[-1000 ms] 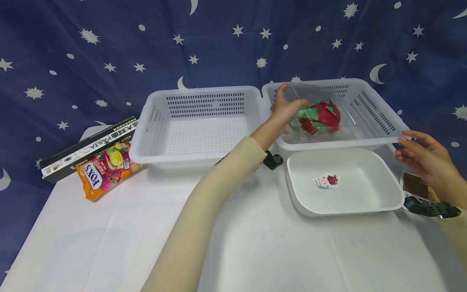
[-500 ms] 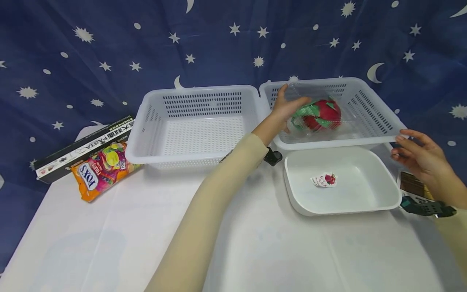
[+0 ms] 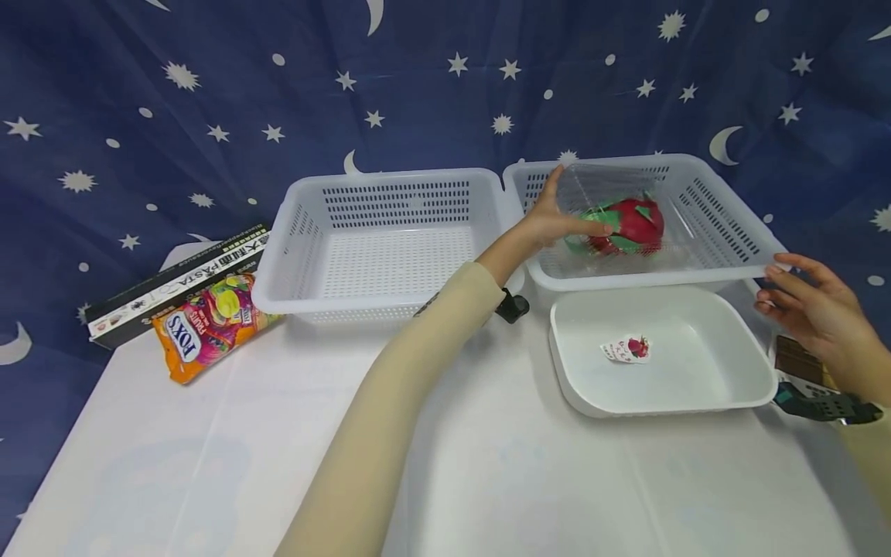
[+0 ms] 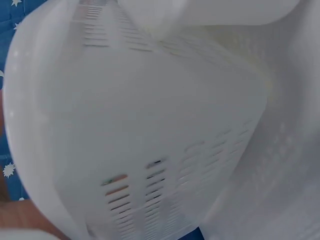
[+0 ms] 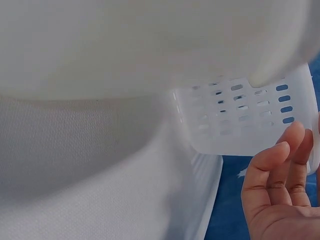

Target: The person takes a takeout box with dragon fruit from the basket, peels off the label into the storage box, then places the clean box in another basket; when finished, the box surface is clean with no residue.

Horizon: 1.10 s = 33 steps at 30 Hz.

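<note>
In the head view, my left hand point(image 3: 553, 224) reaches into the right white plastic basket point(image 3: 650, 276). Its spread thumb and fingers grip the left end of a clear plastic container point(image 3: 605, 182). A red and green dragon fruit point(image 3: 640, 223) shows through the clear plastic. Whether the fruit lies inside or under it, I cannot tell. At the basket's front right corner, my right hand point(image 3: 817, 309) holds the rim with curled fingers. The right wrist view has the right hand's fingers point(image 5: 270, 160) against the slotted basket corner point(image 5: 240, 120). Basket walls fill most of the left wrist view.
A second slotted white basket point(image 3: 390, 305) stands to the left. Before the right basket sits a white tray point(image 3: 661, 408) with a dragon fruit sticker point(image 3: 626, 350). At left lie a pasta box point(image 3: 181, 285) and a Fox's candy bag point(image 3: 212, 329). Brown packaging point(image 3: 796, 360) shows under the right hand.
My left thumb has moved right and down over the clear container. The dragon fruit and container sit slightly farther right. My right hand stays at the basket corner, and the view has shifted slightly.
</note>
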Available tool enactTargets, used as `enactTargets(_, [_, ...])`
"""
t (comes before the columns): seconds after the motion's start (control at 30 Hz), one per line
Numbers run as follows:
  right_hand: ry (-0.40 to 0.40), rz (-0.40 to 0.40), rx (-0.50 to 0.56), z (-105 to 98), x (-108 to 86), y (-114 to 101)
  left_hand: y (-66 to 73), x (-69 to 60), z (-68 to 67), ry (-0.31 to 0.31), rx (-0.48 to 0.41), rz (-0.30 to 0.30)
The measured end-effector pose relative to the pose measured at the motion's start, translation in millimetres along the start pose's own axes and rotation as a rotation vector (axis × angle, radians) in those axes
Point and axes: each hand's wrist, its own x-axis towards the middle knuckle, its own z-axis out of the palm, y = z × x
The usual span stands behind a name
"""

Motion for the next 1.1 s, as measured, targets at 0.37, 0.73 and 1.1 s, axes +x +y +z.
enactTargets(0.37, [-0.019, -0.019, 0.025, -0.8, -2.0, 0.6, -4.2, 1.5, 1.2, 0.101, 0.099, -0.021])
enactTargets(0.73, [-0.048, -0.032, 0.048, 0.1, -0.9, 1.2, -3.6, -2.1, 3.6, 0.125, 0.161, -0.039])
enactTargets(1.1, [-0.07, -0.034, 0.045, -2.3, -0.9, -1.0, 4.0, -1.2, -2.8, 0.034, -0.283, -0.107])
